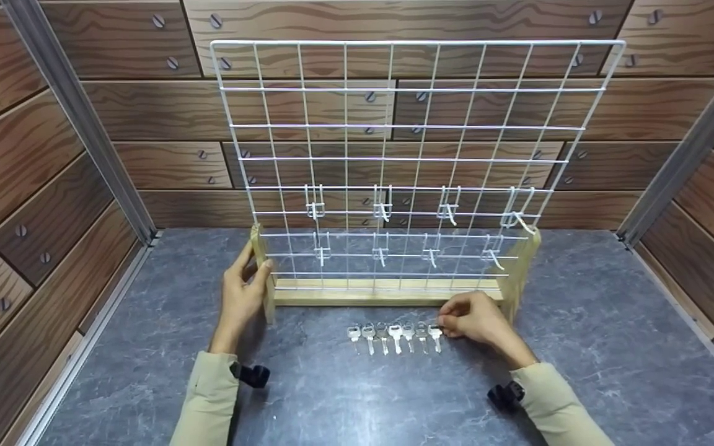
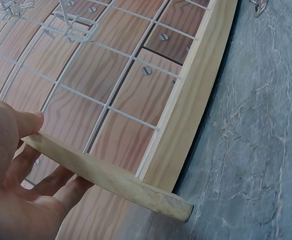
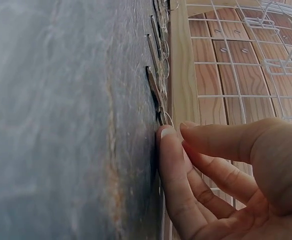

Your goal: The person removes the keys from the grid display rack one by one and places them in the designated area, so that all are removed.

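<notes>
A white wire grid rack (image 1: 394,127) stands in a wooden base, with several white hooks (image 1: 383,212) hanging in two rows on its lower part. My left hand (image 1: 242,294) grips the rack's left wooden side piece (image 2: 101,175), thumb on one face and fingers on the other. Several silver keys (image 1: 395,337) with rings lie in a row on the grey surface before the base. At the row's right end, my right hand (image 1: 471,319) pinches the ring of the last key (image 3: 155,90) between thumb and index finger. That key still lies flat beside the others.
The base has a wooden crossbar (image 1: 388,301) behind the keys and a right wooden side piece (image 1: 521,272) close to my right forearm. Wood-patterned walls (image 1: 146,111) enclose the grey marbled tabletop (image 1: 307,402) at the back and both sides.
</notes>
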### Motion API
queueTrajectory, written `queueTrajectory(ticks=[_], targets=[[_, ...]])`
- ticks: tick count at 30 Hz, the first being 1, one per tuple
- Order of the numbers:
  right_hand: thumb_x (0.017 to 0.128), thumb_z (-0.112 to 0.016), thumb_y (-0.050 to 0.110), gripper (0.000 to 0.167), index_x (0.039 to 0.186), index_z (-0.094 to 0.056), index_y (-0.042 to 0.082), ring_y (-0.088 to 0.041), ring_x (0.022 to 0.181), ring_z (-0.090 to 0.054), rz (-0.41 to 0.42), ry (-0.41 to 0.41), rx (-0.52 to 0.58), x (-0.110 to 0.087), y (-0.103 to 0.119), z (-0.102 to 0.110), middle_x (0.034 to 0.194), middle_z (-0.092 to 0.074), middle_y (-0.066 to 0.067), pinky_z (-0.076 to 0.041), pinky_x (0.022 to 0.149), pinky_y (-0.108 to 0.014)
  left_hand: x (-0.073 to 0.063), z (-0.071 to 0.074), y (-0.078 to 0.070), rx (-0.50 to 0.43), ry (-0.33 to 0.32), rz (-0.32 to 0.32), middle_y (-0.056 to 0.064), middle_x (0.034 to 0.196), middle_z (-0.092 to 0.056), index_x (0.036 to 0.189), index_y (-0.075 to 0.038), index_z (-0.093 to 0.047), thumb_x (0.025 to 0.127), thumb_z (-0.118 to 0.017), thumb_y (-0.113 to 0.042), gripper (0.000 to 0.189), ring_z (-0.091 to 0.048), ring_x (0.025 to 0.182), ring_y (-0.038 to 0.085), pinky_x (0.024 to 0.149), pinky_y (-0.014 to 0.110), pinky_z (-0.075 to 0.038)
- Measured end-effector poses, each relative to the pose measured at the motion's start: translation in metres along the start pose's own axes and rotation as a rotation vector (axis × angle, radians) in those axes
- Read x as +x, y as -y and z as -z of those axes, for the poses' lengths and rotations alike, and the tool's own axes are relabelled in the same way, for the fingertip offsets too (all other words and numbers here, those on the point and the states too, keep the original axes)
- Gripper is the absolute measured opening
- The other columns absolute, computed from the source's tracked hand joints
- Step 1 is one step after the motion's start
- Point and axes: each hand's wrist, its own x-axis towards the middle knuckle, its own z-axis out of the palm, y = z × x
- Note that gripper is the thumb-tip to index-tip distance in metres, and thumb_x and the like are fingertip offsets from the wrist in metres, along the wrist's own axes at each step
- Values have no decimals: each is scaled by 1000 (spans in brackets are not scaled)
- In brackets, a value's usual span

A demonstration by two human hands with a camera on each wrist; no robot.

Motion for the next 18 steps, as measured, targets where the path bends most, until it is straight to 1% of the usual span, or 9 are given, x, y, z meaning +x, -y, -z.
queueTrajectory(ticks=[4,8,11,14,16,18], targets=[[91,-77,-6,14,99,-72,-16,-14,65,-72,20,-42,-12,-3,6,1,81,-77,-16,-68,63,-32,0,0,0,1,11,0,28,158,-51,159,0,-46,102,-67,1,60,-65,129,50,104,52,-60],[91,-78,-3,14,100,-75,-13,-12,67,-71,70,-83,-62,-6,15,1,85,-77,-18,-68,63,-33,0,1,1,2,22,-6,28,159,-50,160,0,-45,103,-65,1,60,-64,129,51,104,53,-60],[90,-81,1,13,99,-79,-7,-10,70,-70,115,-120,-140,-8,22,2,87,-78,-15,-66,65,-27,0,2,0,10,21,-11,29,159,-50,160,1,-45,103,-65,2,60,-65,129,51,103,54,-60],[89,-83,6,13,100,-81,-1,-10,75,-70,148,-158,-214,-10,29,1,91,-80,-12,-61,69,-19,0,2,0,21,21,-11,29,159,-50,160,2,-45,103,-66,1,60,-65,128,51,103,55,-60],[89,-83,6,13,101,-81,-1,-12,80,-72,163,-176,-228,-11,33,1,95,-81,-13,-58,72,-16,1,2,-1,23,23,-4,28,159,-50,160,1,-45,103,-66,0,60,-65,129,50,102,54,-61],[90,-83,6,14,102,-81,-2,-14,83,-74,166,-190,-213,-13,37,0,99,-81,-15,-59,73,-16,1,1,-2,26,23,4,27,160,-49,160,1,-45,104,-66,0,60,-65,129,50,102,54,-61]])
